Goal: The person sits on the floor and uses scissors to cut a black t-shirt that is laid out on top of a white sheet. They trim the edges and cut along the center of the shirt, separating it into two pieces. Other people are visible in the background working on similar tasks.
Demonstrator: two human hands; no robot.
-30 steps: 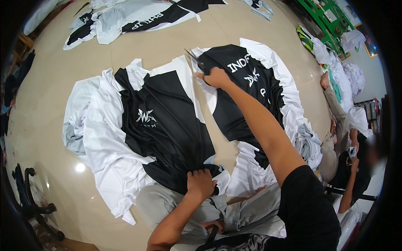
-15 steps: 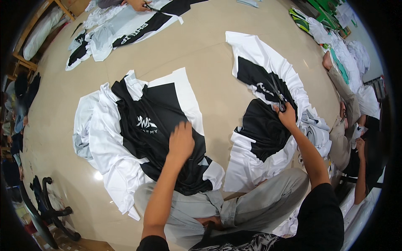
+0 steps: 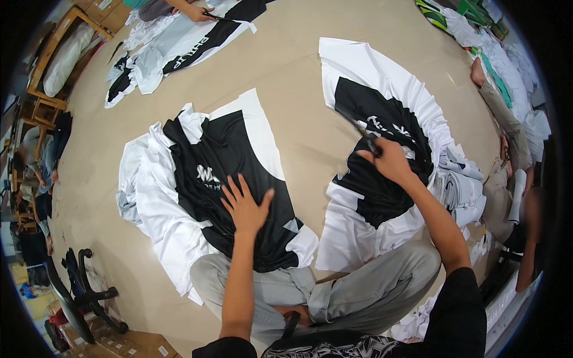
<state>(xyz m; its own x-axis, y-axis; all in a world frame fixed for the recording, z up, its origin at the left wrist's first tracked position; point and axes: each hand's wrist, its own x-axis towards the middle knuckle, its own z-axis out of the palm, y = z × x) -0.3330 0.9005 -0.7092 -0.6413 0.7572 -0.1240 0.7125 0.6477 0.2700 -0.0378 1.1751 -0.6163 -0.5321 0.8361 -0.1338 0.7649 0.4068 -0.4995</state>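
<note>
Clearly, the right hand (image 3: 391, 160) is gripping a pair of dark scissors (image 3: 365, 135) right of centre, their long axis running from the fist toward the upper left of the frame. The blades are pointing away from the wrist, over the left part of the right-hand black-and-white jersey panel (image 3: 382, 203); blur is hiding whether they are touching it or standing apart. This panel is lying directly under the right hand, the nearer of the two, and is bunching in dark folds there.

Left of centre, the left hand (image 3: 246, 209) is resting palm-down with fingers spread on another black-and-white jersey panel (image 3: 221, 143), holding nothing. A strip of beige tiled floor (image 3: 295, 131) is separating the two panels, and the grey-trousered legs (image 3: 370, 280) are bordering both at the bottom centre.

At the right, a folded fabric stack (image 3: 456, 192) is sitting just beside the right-hand panel. In the upper left, a co-worker's hand (image 3: 196, 12) is holding other scissors (image 3: 213, 17) over more fabric (image 3: 206, 45).
</note>
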